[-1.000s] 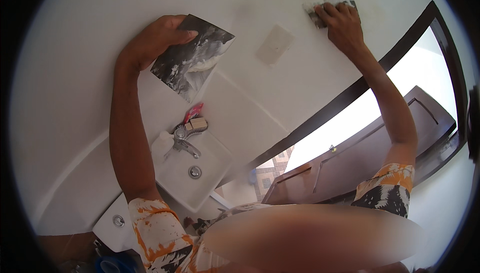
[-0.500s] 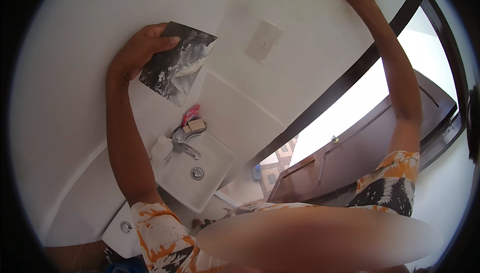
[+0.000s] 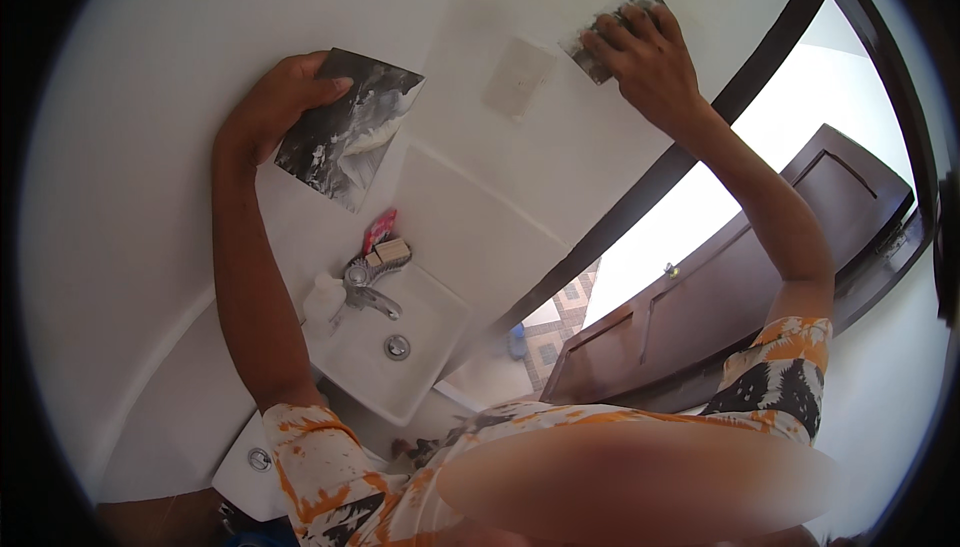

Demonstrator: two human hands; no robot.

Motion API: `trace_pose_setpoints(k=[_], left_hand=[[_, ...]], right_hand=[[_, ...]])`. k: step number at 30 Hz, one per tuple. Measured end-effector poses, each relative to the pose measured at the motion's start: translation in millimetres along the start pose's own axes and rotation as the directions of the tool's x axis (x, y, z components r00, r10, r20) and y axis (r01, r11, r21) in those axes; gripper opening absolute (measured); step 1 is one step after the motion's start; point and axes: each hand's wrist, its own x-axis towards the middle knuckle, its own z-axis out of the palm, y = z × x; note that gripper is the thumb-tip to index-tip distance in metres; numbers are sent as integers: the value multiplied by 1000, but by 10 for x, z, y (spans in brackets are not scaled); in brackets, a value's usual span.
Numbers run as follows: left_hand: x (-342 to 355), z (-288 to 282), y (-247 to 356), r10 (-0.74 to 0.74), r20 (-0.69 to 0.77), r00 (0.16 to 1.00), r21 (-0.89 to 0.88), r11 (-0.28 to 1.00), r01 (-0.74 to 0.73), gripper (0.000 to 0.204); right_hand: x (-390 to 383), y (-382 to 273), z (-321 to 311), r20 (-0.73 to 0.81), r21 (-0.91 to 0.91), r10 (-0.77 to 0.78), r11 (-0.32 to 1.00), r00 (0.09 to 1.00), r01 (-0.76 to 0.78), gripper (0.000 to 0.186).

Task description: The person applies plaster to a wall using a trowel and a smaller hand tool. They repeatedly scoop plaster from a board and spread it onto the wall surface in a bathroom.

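Observation:
My left hand grips a dark square board by its upper left edge, thumb on top. White paste is smeared over the board, with a thicker lump near its right side. Up at the right, my right hand is closed on a smaller dark flat scraper, which also carries white paste. The scraper is at the pale wall, right of a white switch plate; whether its edge touches the wall I cannot tell. My fingers hide part of it.
Below the board is a white sink with a chrome faucet, a brush, a pink packet and a white bottle. At lower left sits a toilet tank. A dark door stands open on the right.
My right hand has come down and left from the top edge, bringing the scraper into view beside the switch plate. My left hand and the board have barely shifted.

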Motion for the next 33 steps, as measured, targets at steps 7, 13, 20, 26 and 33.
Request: trace_pose_setpoints(k=[7,13,20,26,33], left_hand=[[-32,-10,37,-11,-5,1000,-28,1000,11,36],[-15,-9,-21,41,25,999,-45,998,-39,35],[-35,-2,57,36,21,999,-59,998,-35,34],[-39,-5,30,14,21,1000,-58,998,-13,34],[-48,15,35,31,1,1000,-36,999,-31,33]], right_hand=[[668,722,-13,-245,-125,144,976,959,-179,20],[374,1214,-49,-162,-342,380,844,911,-413,21],[-407,157,243,-21,-268,144,953,989,-144,50],[-275,139,-181,135,-178,258,956,957,-233,38],[150,1024,57,-43,-425,486,782,873,-456,23]])
